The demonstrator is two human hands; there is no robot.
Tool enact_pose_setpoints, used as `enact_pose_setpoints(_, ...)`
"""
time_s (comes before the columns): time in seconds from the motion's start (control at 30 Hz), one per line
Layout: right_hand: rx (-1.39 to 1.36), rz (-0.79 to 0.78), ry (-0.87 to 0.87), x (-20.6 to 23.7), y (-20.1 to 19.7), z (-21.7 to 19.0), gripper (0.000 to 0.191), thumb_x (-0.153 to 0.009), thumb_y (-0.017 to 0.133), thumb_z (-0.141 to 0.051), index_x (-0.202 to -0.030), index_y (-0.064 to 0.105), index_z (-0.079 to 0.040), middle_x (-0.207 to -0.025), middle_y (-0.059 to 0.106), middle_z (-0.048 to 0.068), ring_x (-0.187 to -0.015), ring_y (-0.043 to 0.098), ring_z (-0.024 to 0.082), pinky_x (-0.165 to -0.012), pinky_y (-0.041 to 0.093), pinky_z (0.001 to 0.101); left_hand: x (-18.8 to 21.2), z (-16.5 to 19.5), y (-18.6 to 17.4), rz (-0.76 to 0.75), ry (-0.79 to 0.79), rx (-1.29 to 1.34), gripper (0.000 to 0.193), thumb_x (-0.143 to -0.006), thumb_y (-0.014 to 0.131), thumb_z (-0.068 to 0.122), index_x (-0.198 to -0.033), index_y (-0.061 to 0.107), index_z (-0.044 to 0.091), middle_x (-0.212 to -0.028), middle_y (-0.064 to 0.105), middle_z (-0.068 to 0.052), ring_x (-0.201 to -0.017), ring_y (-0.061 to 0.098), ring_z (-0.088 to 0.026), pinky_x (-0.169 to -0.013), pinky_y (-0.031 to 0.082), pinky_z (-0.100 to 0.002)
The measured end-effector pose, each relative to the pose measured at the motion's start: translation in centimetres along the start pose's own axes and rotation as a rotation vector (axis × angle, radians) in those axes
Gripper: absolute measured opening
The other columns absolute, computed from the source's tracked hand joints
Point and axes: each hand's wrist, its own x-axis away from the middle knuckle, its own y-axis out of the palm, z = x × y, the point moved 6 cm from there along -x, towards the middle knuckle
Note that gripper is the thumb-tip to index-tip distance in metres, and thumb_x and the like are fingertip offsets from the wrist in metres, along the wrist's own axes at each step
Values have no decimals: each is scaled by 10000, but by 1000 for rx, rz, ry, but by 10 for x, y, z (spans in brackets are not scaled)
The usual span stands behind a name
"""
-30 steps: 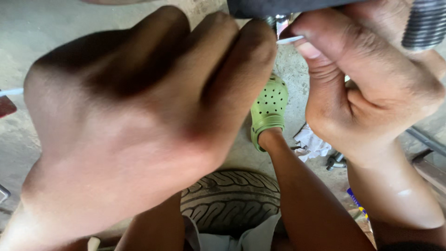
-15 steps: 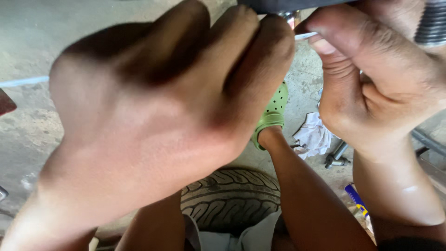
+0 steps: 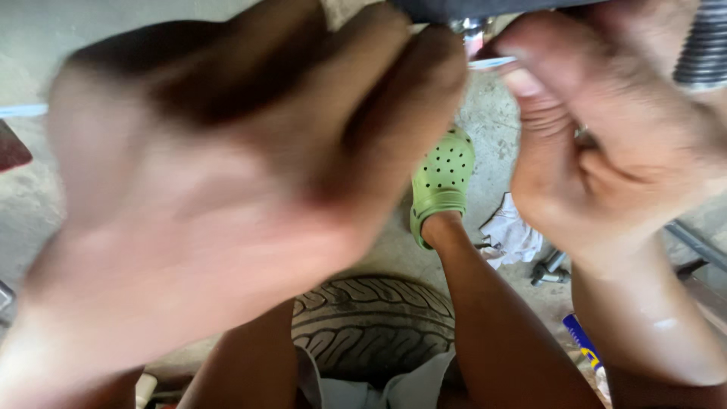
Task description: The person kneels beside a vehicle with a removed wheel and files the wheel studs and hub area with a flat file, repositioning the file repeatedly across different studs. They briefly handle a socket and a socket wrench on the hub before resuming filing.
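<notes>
Two hands fill your view: your left hand, blurred, curls toward a small metal fitting overhead, its grip unreadable, while your right hand pinches a thin white strip beside it, above the tyre and green clog.

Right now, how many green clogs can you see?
1. The green clog is on a foot on the concrete floor, between the left hand and right hand. Another may be hidden behind them.

1 flat blue pkg w/ yellow mark, floor, btm right, by right forearm
</notes>
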Motion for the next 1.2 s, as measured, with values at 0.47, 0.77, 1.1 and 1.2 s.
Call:
enact_pose_setpoints(0.47,52,-7,20,-2,3,-7,198,-1105,649,161,-1284,692,89,-1218,688,186,-1074,653,263,-938,502,291,16,-4,3,-1,-6,-4,277,-910,690,137,-1180,703,74,-983,612,37,-759,574,-88,-531,370,-248)
enact_pose_setpoints(0.77,52,-10,25,3,3,-6,200,-1101,650,162,-1282,695,89,-1215,690,179,-1072,657,256,-936,503,287,18,-1,4,10,1,-2,273,-919,693,133,-1185,706,74,-995,623,39,-759,579,-86,-530,371,-247)
enact_pose_setpoints(1.1,57,-16,17,0,3,-6,201,-1097,650,163,-1278,699,90,-1212,692,172,-1071,661,248,-934,505,282,8,-2,4,36,-2,23,268,-929,696,128,-1191,709,74,-1007,634,40,-760,584,-85,-528,372,-246)
enact_pose_setpoints(1.2,56,-25,16,-2,3,-6,202,-1096,651,164,-1277,700,90,-1211,692,170,-1070,663,246,-934,506,281,13,-1,5,14,-9,5,266,-932,697,127,-1192,710,74,-1011,638,41,-760,585,-84,-528,373,-246)
